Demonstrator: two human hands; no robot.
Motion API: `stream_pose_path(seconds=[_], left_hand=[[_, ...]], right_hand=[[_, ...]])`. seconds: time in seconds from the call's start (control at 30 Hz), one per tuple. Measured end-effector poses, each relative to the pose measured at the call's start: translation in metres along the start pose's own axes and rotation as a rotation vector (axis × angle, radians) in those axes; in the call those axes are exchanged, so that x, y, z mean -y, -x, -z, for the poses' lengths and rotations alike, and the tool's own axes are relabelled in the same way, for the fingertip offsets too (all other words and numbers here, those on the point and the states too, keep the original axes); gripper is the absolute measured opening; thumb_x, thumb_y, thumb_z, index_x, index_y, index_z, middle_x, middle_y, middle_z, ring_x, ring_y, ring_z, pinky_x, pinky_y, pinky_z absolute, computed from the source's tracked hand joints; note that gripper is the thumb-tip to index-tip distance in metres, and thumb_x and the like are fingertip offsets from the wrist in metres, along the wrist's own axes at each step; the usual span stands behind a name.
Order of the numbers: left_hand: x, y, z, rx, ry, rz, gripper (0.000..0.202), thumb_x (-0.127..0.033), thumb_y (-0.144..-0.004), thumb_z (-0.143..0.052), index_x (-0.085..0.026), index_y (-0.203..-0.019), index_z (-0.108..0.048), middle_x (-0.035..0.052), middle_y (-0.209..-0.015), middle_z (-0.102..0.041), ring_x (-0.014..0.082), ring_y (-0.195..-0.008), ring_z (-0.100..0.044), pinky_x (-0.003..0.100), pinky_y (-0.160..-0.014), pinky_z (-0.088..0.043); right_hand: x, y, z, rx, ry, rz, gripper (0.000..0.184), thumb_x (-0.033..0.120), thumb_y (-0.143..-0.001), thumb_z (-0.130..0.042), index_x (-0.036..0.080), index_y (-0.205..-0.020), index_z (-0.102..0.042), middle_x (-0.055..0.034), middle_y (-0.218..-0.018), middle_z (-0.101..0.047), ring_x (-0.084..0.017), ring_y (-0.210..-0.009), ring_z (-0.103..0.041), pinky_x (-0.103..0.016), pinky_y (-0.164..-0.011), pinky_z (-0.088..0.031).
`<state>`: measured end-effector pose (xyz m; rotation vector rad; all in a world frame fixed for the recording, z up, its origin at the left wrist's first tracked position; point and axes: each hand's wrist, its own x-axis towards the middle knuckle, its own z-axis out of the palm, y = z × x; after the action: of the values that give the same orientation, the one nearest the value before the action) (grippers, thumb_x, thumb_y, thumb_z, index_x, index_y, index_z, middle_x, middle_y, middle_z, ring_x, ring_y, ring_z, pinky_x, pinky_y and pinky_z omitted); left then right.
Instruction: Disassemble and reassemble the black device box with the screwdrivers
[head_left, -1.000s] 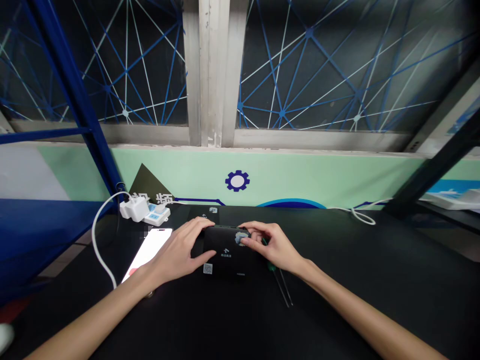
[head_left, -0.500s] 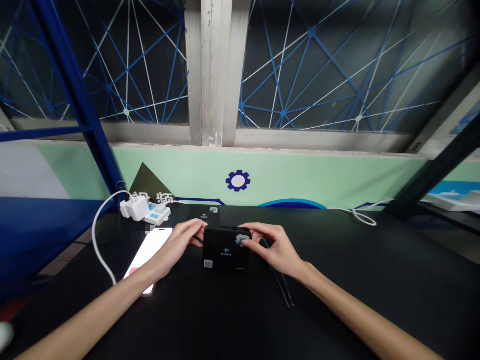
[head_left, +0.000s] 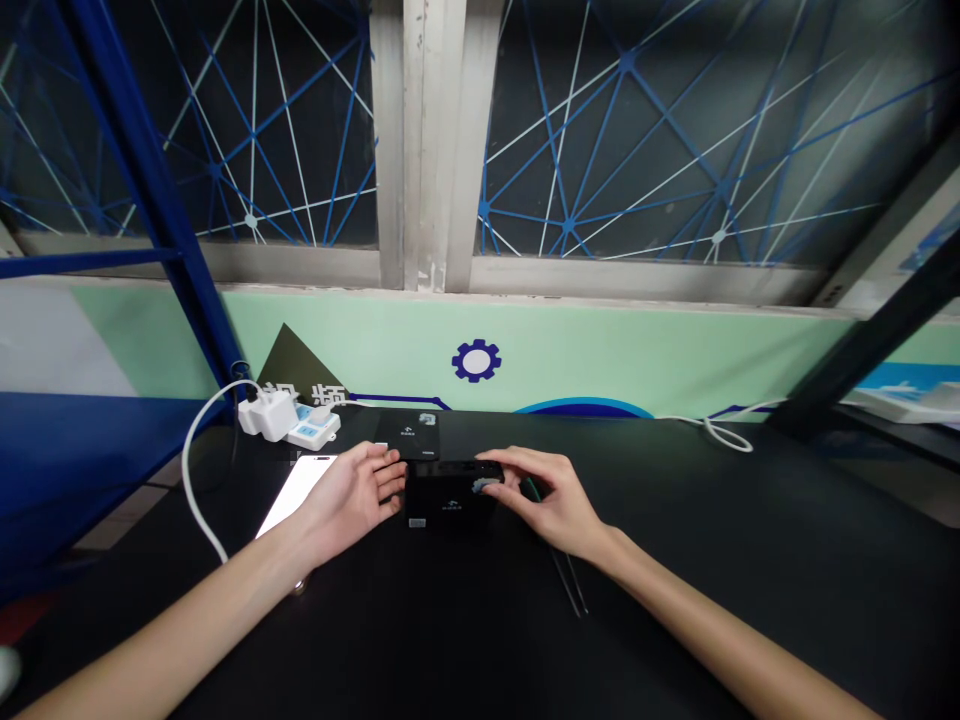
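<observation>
Clamped on black box (head_left: 454,500) at its right end with right hand (head_left: 551,500), thumb at worn sticker (head_left: 481,486). Placed beside box's left end with left hand (head_left: 352,500), palm showing, fingers loosely curled; cannot tell whether touching. Hands apart, box between, above middle of dark table (head_left: 712,550). Behind: flat black panel (head_left: 409,435). Near left wrist: lit phone (head_left: 296,490). Below right hand: thin metal tools (head_left: 566,585).
</observation>
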<state>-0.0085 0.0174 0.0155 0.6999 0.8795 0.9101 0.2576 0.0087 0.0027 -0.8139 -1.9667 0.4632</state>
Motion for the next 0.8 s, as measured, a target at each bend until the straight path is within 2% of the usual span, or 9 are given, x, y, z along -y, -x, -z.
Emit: stream_pose_path(seconds=[0.07, 0.13, 0.2, 0.3, 0.43, 0.6, 0.8], left_hand=[[0.001, 0.0, 0.0, 0.021, 0.037, 0.0, 0.019, -0.031, -0.087, -0.056, -0.021, -0.071, -0.053, -0.0019, -0.068, -0.053, 0.0101, -0.057, -0.051, 0.023, -0.055, -0.044], [0.001, 0.0, 0.001, 0.056, 0.064, -0.005, 0.034, -0.032, -0.087, -0.06, -0.022, -0.059, -0.044, -0.0065, -0.054, -0.038, 0.0075, -0.046, -0.035, 0.021, -0.045, -0.034], [0.001, 0.001, 0.001, 0.098, 0.079, -0.008, 0.05, -0.032, -0.087, -0.062, -0.022, -0.05, -0.031, -0.0085, -0.047, -0.023, 0.0073, -0.041, -0.021, 0.022, -0.042, -0.028], [0.0, 0.004, 0.0, 0.149, 0.097, -0.008, 0.064, -0.033, -0.089, -0.061, -0.023, -0.045, -0.016, -0.0081, -0.041, -0.013, 0.008, -0.04, -0.012, 0.023, -0.04, -0.026], [0.0, 0.006, 0.0, 0.195, 0.12, 0.001, 0.065, -0.03, -0.089, -0.059, -0.023, -0.044, -0.013, -0.0077, -0.04, -0.011, 0.0081, -0.04, -0.012, 0.022, -0.041, -0.027], [0.001, 0.004, 0.001, 0.225, 0.119, 0.038, 0.065, -0.031, -0.087, -0.062, -0.024, -0.044, -0.015, -0.0083, -0.04, -0.015, 0.0073, -0.039, -0.016, 0.022, -0.04, -0.029], [0.001, 0.006, 0.002, 0.244, 0.115, 0.07, 0.063, -0.028, -0.088, -0.063, -0.024, -0.043, -0.019, -0.0088, -0.039, -0.017, 0.007, -0.038, -0.019, 0.023, -0.04, -0.028]], right_hand=[[0.0, 0.0, 0.0, 0.001, 0.008, 0.031, 0.025, 0.032, -0.091, -0.068, 0.021, -0.113, -0.072, 0.0007, -0.067, -0.057, -0.013, -0.057, -0.051, -0.029, -0.06, -0.048], [0.0, 0.0, 0.0, -0.004, 0.013, 0.056, 0.025, 0.03, -0.091, -0.068, 0.021, -0.114, -0.072, 0.0009, -0.067, -0.057, -0.013, -0.057, -0.051, -0.029, -0.06, -0.048], [0.0, 0.002, 0.0, -0.003, 0.023, 0.082, 0.025, 0.029, -0.091, -0.067, 0.022, -0.115, -0.071, 0.0009, -0.067, -0.058, -0.013, -0.056, -0.051, -0.029, -0.06, -0.048], [-0.001, 0.004, 0.0, -0.007, 0.063, 0.128, 0.026, 0.026, -0.092, -0.066, 0.022, -0.118, -0.069, 0.0001, -0.069, -0.06, -0.013, -0.057, -0.052, -0.028, -0.059, -0.048], [-0.001, 0.006, 0.001, 0.008, 0.117, 0.19, 0.026, 0.02, -0.091, -0.065, 0.021, -0.117, -0.067, -0.0016, -0.073, -0.063, -0.014, -0.058, -0.053, -0.028, -0.057, -0.048], [0.006, 0.005, 0.005, 0.074, 0.101, 0.291, 0.023, 0.016, -0.084, -0.064, 0.02, -0.106, -0.063, -0.005, -0.086, -0.069, -0.014, -0.063, -0.058, -0.026, -0.056, -0.049], [0.008, 0.006, 0.004, 0.223, 0.147, 0.345, 0.027, 0.016, -0.073, -0.065, 0.02, -0.098, -0.059, -0.0044, -0.086, -0.066, -0.016, -0.067, -0.06, -0.027, -0.057, -0.047]])
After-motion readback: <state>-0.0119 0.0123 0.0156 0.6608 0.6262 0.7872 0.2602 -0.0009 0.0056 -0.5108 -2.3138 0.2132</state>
